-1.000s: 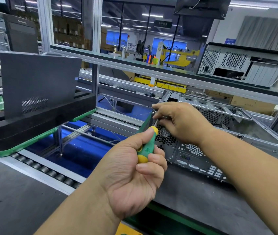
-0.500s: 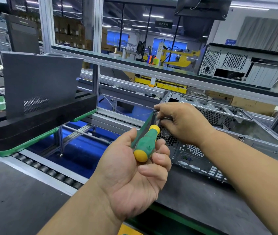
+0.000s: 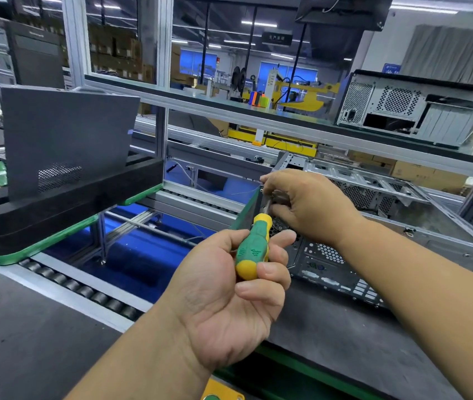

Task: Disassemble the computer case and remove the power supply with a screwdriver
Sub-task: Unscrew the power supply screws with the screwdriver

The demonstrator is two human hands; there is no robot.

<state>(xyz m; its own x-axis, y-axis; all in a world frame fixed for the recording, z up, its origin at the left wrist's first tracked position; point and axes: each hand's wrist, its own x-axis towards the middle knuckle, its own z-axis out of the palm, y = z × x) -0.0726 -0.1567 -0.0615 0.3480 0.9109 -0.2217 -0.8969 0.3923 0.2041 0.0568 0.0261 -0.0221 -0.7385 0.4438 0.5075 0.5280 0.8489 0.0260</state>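
A dark side panel (image 3: 68,145) stands in a black foam tray (image 3: 65,209) on the left. The left hand (image 3: 229,295) is wrapped around the green and yellow screwdriver (image 3: 252,249). Its tip seems to reach the back corner of the open computer case (image 3: 374,226), which lies on the table (image 3: 330,342). The right hand (image 3: 307,206) is curled at that corner, maybe pinching the metal shaft.

Green-and-yellow screwdriver (image 3: 252,249), silver perforated case (image 3: 374,226) behind it, dark grey panel (image 3: 65,140) left, black foam (image 3: 65,209), green-edged tray (image 3: 56,243).
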